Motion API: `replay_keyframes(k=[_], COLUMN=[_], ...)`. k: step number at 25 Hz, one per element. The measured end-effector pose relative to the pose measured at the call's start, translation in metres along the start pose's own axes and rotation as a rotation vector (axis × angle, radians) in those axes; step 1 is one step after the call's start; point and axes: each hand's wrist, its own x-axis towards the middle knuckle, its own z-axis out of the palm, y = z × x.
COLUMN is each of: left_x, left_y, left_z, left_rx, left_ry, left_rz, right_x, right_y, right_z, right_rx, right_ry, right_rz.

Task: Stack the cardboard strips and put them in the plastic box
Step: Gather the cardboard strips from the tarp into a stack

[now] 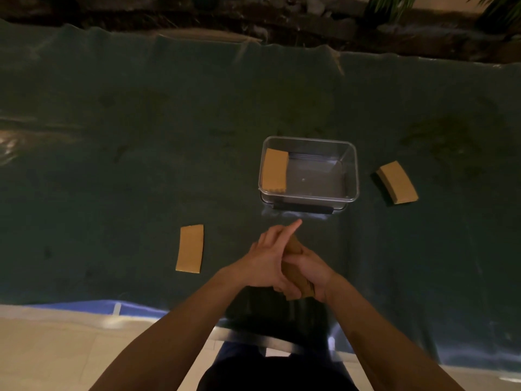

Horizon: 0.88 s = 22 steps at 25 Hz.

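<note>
Cardboard, tan and matte, turns up in four places on the dark green cloth [141, 165] that covers the work surface. Farthest left, a single flat strip [190, 248] lies alone on the cloth, a long rectangle with a slightly bowed top edge, well apart from everything else.

Next comes the left hand [267, 259], closed over the near-side bundle of strips [296, 273] with its fingers wrapped across the top and one finger pointing forward toward the box. The right hand [315, 270] is pressed against the same bundle from the other side, fingers curled around it, so both hands clasp it together above the cloth. Only the bundle's ends show: one edge pokes out between the hands and the layered lower ends fan out unevenly below the palms.

Beyond the hands stands the clear plastic box [352, 170], rectangular with rounded corners and no lid on it. Inside, against its left wall, a stack of strips in the box [275, 172] lies flat, the stepped ends showing at its near edge.

To the right of the box, apart from it, a thick stack on the cloth [397, 182] rests at an angle, its layered side visible.
</note>
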Motion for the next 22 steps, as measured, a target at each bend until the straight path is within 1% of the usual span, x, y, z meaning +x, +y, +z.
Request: replay_keyframes(k=[1,2,3,5,6,7,8,9,12,16,19,20,21,22], left_x=[-0.002,-0.004,-0.009,-0.023,-0.033,-0.044,-0.052,-0.057,-0.055,-0.051,-0.053,-0.052,-0.050,-0.047], left_y=[-0.007,-0.018,-0.033,-0.078,-0.100,-0.118,-0.131,-0.140,-0.142,-0.133,-0.128,-0.122,-0.113,-0.101], left_z=[-0.004,-0.012,-0.020,-0.038,-0.045,-0.049,-0.052,-0.051,-0.048,-0.054,-0.063,-0.065,-0.068,-0.069], left_rx=[-0.079,-0.143,-0.162,-0.046,0.037,0.093,0.118,0.140,0.198,-0.001,-0.041,-0.060,-0.140,-0.298], left_ry=[0.045,0.146,0.296,0.580,0.655,0.680,0.670,0.643,0.611,0.660,0.622,0.632,0.661,0.666], left_rz=[-0.038,-0.104,-0.207,-0.503,-0.665,-0.803,-0.898,-0.943,-0.942,-0.955,-0.994,-0.971,-0.903,-0.803], right_x=[-0.001,-0.001,-0.001,-0.002,-0.002,-0.003,-0.003,-0.003,0.001,0.004,0.005,0.005,0.005,0.005], right_y=[0.000,0.000,0.000,0.000,0.000,0.001,0.001,0.002,0.004,0.007,0.008,0.008,0.007,0.006], right_z=[0.000,-0.002,-0.004,-0.007,-0.010,-0.012,-0.012,-0.012,-0.010,-0.006,-0.007,-0.007,-0.007,-0.006], right_rx=[0.000,-0.002,0.004,0.067,0.091,0.099,0.098,0.098,0.113,0.128,0.136,0.133,0.129,0.127], right_ry=[-0.004,0.002,0.017,0.055,0.067,0.074,0.080,0.087,0.110,0.119,0.135,0.145,0.159,0.171], right_rz=[0.014,0.021,0.023,0.026,0.025,0.026,0.028,0.029,0.032,0.033,0.018,0.013,0.005,0.000])
